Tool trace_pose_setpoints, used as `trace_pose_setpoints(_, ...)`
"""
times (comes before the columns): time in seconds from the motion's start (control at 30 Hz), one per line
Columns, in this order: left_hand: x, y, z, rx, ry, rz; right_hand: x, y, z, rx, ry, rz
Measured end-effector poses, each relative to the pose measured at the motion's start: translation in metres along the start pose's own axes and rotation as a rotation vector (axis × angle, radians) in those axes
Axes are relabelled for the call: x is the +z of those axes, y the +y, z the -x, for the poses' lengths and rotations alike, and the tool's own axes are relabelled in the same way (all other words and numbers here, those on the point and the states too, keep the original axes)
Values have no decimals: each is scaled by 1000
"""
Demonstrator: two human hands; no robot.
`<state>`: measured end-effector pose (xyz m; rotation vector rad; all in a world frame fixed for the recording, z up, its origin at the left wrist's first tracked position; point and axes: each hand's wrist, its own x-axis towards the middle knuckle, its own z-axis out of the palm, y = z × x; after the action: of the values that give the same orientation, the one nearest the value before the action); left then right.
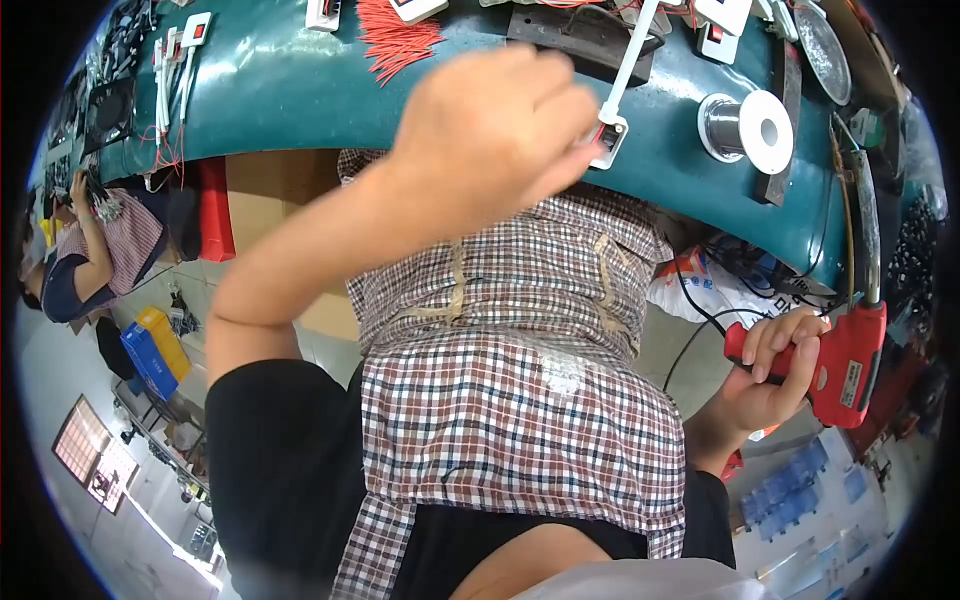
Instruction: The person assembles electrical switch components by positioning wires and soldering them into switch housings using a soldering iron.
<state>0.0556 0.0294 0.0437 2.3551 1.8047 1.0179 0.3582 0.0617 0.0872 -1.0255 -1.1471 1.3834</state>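
Observation:
My left hand is raised over the table edge, its fingers curled closed and slightly blurred. Its lower fingers are beside a small white switch housing with a dark inside and a white cable running up from it. What these fingers hold, if anything, is hidden. At the right, off the table's front edge, my right hand is wrapped round the handle of a red soldering gun, whose metal front part points up. A solder spool lies on the table between them.
The green table curves across the top. On it are red wires, white switches, a dark metal block, a dark bar and an oval metal dish. A co-worker sits at far left. Black cables hang at right.

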Motion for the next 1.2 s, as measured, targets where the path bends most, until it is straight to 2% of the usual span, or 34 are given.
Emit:
trace_pose_setpoints(0.2,33,16,29,-162,33,-32,6,-1,0,10,-31,18)
trace_pose_setpoints(0.53,36,23,29,-195,119,-74,5,2,3,11,-16,10)
trace_pose_setpoints(0.73,35,25,20,-265,259,170,3,5,7,35,-29,12)
trace_pose_setpoints(0.8,32,30,18,-604,194,574,3,5,8,42,-45,-14)
trace_pose_setpoints(0.83,32,30,18,-604,193,574,3,5,8,43,-44,-15)
trace_pose_setpoints(0.9,33,26,17,-714,150,897,5,5,9,53,-43,-9)
trace_pose_setpoints(0.97,33,26,15,-684,162,957,6,4,9,59,-47,-6)
trace_pose_setpoints(1.03,23,30,7,-841,69,1138,9,4,10,66,-51,-3)
trace_pose_setpoints(1.07,25,30,7,-841,69,1139,11,3,11,76,-49,8)
trace_pose_setpoints(1.2,34,32,3,-840,158,1227,10,4,16,120,-45,34)
